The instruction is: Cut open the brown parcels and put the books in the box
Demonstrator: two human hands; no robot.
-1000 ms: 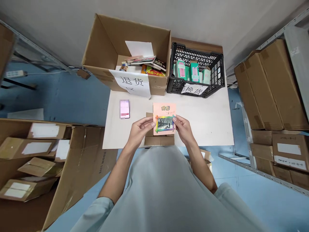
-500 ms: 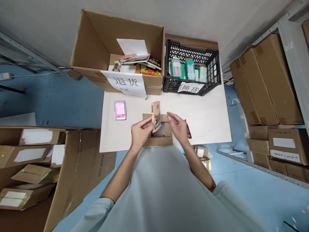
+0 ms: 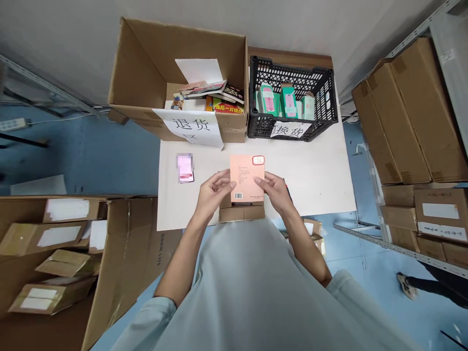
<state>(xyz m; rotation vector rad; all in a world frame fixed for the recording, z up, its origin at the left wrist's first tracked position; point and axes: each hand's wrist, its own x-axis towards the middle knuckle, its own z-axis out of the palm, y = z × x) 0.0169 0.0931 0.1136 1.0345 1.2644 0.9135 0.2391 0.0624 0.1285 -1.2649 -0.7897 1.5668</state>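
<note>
A thin pink book [image 3: 247, 178] is held up by its two side edges, its back cover with a barcode and a red-framed label facing me. My left hand [image 3: 215, 193] pinches the left edge between thumb and fingers. On the right edge, my right hand [image 3: 276, 192] grips with its thumb over the cover. Beneath the book, an opened small cardboard box [image 3: 242, 213] sits at the table's near edge, mostly covered by the book. A red and black tool [image 3: 287, 190] lies largely hidden behind my right hand.
On the white table [image 3: 310, 180] lie a phone [image 3: 185, 168], a large cardboard box [image 3: 142, 114] with books inside, and a black crate [image 3: 318, 129] with green boxes. A big carton [image 3: 120, 253] of parcels stands at left, shelves [image 3: 398, 253] at right. A person's foot [image 3: 407, 286] shows lower right.
The book has been turned over from its illustrated front cover to its back. My right hand came off it midway and has taken hold again. A person's leg has appeared at the lower right.
</note>
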